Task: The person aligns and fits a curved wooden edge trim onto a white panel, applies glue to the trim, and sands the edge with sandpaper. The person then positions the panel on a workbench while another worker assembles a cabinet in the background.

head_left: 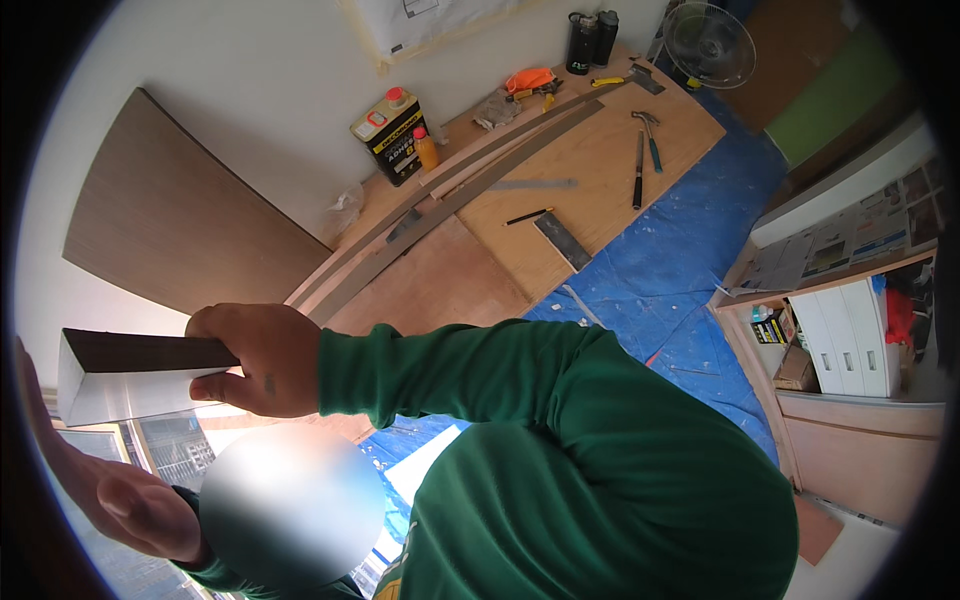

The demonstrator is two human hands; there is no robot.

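Note:
My right hand (262,362) reaches across to the left in a green sleeve. Its fingers lie over the top and its thumb below the end of an angular piece (150,380) with a dark brown top face and a white side face. Lower down at the left rim is my left hand (140,510), its fingers stretched upward beside the piece's far end. Whether those fingers touch the piece I cannot tell. A brown wood-look sheet (185,205) leans on the wall just beyond my right hand.
A plywood worktop (545,235) carries long brown strips (480,185), a hammer (648,135), a file (638,170), a pencil (527,216) and a dark flat block (563,242). An adhesive tin (392,135) and orange bottle (426,150) stand behind. Blue sheeting (690,260) covers the floor; a fan (710,45) stands far right.

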